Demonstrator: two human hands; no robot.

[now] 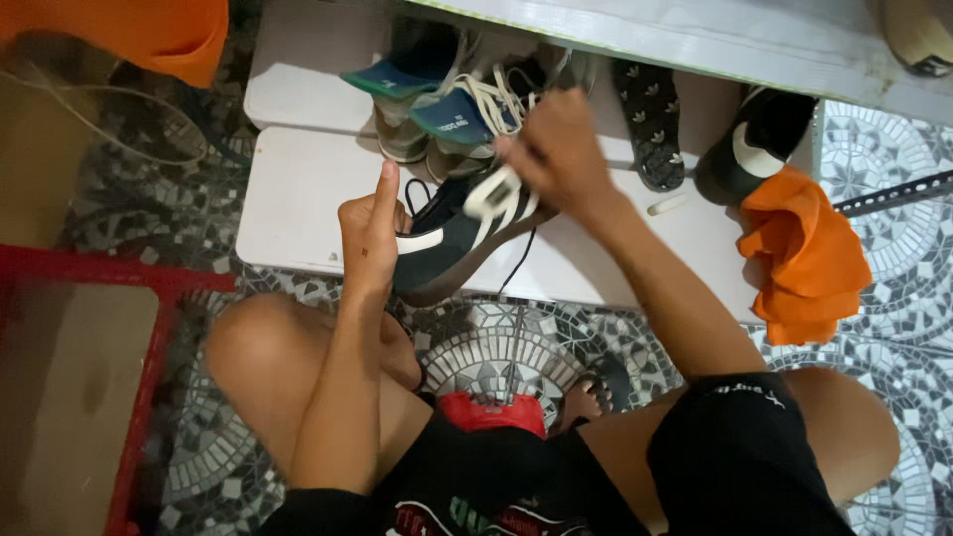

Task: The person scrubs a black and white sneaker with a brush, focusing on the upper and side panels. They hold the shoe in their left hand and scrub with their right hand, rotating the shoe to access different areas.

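1. Fingers of my left hand [369, 230], left of frame centre, are curled around the heel end of the dark sneaker [452, 243]; the thumb stands straight up, clear of the shoe.
2. Fingers of my right hand [558, 151], just right of centre and slightly higher, are pinched shut on the sneaker's tongue or lacing area; motion blur prevents telling which part exactly.
3. Said sneaker is dark with white side stripes, held tilted between both hands above the front edge of the white shelf board [298, 199], at frame centre. A black lace [518, 266] hangs loose beneath it.
4. Far left: a red frame [149, 328] at lower left; an orange object [149, 30] at upper left.
5. Upper centre, behind my hands: a pair of pale sneakers with blue tongues [447, 104] rests on the shelf.
6. Right of those: a black patterned sandal [650, 124], then a black-and-white shoe [759, 144].
7. Right side: an orange cloth [809, 258] lies over the shelf's corner and the patterned tile floor [893, 298].
8. Bottom of frame: my knees, in black shorts, squatting.
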